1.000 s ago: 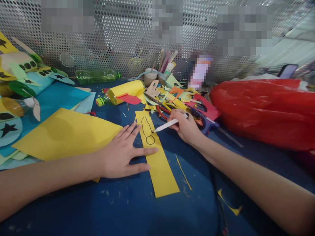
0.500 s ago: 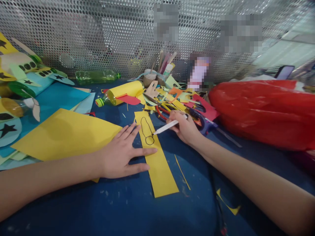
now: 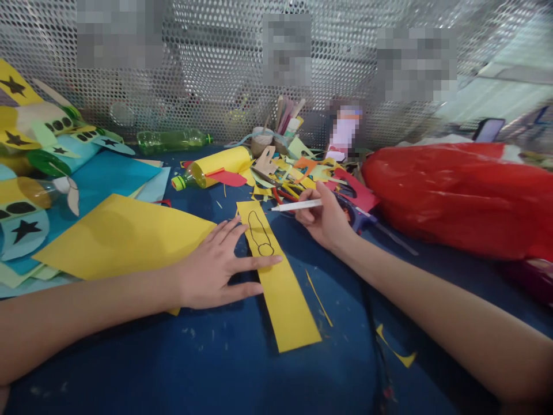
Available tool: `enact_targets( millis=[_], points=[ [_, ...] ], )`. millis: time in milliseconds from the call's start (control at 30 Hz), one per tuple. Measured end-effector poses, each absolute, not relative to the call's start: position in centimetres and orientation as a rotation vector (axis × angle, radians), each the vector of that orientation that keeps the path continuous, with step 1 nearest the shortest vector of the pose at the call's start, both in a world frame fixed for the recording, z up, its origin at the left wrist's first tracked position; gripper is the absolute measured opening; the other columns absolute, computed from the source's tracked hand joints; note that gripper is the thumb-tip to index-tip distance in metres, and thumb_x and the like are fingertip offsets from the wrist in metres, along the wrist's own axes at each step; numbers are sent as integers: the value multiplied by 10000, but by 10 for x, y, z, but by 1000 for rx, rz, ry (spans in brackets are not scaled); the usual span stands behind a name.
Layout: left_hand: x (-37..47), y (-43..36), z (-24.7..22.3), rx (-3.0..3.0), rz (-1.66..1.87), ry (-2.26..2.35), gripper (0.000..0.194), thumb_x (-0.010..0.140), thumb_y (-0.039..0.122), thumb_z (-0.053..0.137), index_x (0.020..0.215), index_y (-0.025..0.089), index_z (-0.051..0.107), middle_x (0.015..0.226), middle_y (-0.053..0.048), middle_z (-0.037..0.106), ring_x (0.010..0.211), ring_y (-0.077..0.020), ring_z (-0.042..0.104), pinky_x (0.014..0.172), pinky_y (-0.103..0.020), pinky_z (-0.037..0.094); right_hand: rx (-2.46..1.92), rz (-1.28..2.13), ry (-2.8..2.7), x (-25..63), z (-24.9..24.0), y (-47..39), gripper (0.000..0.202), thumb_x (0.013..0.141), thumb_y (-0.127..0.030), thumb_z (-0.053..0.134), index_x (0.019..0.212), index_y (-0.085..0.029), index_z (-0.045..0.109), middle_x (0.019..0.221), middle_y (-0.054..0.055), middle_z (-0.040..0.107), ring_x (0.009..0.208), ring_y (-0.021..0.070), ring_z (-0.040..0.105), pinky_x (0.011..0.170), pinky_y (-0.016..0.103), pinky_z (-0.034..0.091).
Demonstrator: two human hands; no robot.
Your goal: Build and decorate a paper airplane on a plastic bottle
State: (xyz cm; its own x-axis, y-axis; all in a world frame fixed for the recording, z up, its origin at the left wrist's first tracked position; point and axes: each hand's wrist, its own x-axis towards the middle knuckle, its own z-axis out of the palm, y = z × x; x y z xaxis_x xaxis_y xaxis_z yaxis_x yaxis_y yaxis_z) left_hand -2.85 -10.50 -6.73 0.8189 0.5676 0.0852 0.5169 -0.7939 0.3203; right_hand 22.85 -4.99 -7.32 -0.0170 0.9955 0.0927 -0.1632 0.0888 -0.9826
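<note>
scuffed blue bench [image 3: 224, 369] carries yellow paper strip [image 3: 290, 308], thin yellow sliver [image 3: 318, 298], yellow-wrapped bottle [image 3: 227, 161], green bottle [image 3: 168, 140], red plastic bag [image 3: 449, 199].

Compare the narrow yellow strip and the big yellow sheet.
- Shape: the strip is long and narrow; the sheet is much broader.
- Marking: the strip bears a black outline drawing; the sheet's visible part shows none.
- Support: the strip lies on the blue table; the sheet partly overlaps other paper.

Both are yellow.

Left of the long yellow paper strip [image 3: 290, 308], the person's bare left hand [image 3: 211, 270] has slender fingers [image 3: 259, 263], the left forearm [image 3: 95, 301] bare; right of it, the bare right hand [image 3: 329, 223] joins a bare, tapering right forearm [image 3: 423, 305].
</note>
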Motion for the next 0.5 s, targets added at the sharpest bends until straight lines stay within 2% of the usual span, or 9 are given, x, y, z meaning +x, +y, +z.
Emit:
enact_targets(
  millis=[100, 200, 333, 400, 500],
  points=[
    [-30, -107, -68, 2722, 271, 856, 554, 946, 643, 384, 1467, 455, 377, 1563, -76, 298, 1481, -417, 116, 1143, -660, 199, -1022, 1226, -1145, 227, -73, -50, 545, 785, -759, 530, 637, -234, 515, 370, -68, 327, 370, 95, 254, 427, 266, 217],
    [-31, -108, -67, 2689, 313, 900, 636, 954, 605, 404, 1525, 350, 294, 1500, -127, 375, 1466, -392, 184, 1140, -618, 263, -1050, 1207, -1155, 227, -73, -50, 575, 766, -797, 504, 641, -236, 510, 375, -67, 335, 374, 97, 255, 429, 265, 222],
    [-32, -109, -66, 2634, 351, 946, 606, 964, 373, 409, 1518, 173, 266, 1497, -154, 387, 1449, -333, 240, 1171, -555, 270, -1042, 1184, -1186, 227, -74, -49, 576, 724, -811, 538, 683, -237, 509, 402, -69, 357, 385, 98, 278, 432, 262, 215],
    [-32, -109, -66, 2615, 348, 960, 601, 923, 265, 414, 1497, 153, 277, 1509, -148, 376, 1442, -327, 251, 1174, -556, 270, -1050, 1173, -1208, 227, -74, -49, 590, 707, -832, 532, 703, -242, 506, 417, -67, 370, 387, 101, 288, 424, 264, 198],
    [-32, -108, -67, 2612, 379, 967, 610, 876, 194, 424, 1472, 164, 300, 1475, -143, 401, 1423, -315, 282, 1168, -548, 287, -1055, 1164, -1208, 227, -73, -49, 604, 708, -847, 514, 707, -243, 501, 448, -51, 418, 392, 100, 300, 414, 268, 194]
  ],
)
